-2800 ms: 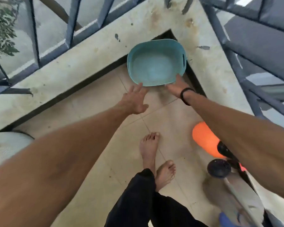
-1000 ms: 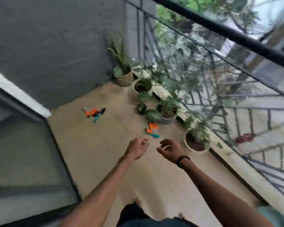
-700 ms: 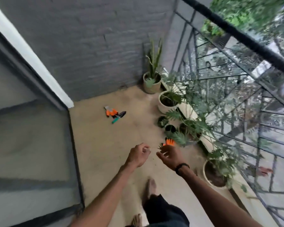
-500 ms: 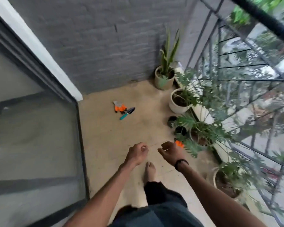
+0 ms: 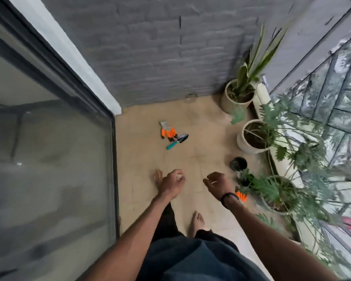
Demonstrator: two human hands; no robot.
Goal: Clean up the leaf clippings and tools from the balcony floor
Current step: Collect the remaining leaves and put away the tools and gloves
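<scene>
both hands, left hand and right hand, are hanging loosely curled and empty at lower centre, while the light, stiff trowel is lying beside the soft orange glove mid-frame, probably best gripped by its teal handle.

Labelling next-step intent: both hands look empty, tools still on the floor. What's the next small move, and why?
Probably step forward and reach down for the trowel and the glove it touches. Both hands, left and right, are loosely curled and hold nothing, and that pair lies on open floor straight ahead. Another orange glove lies by the pots, beside the right wrist.
</scene>
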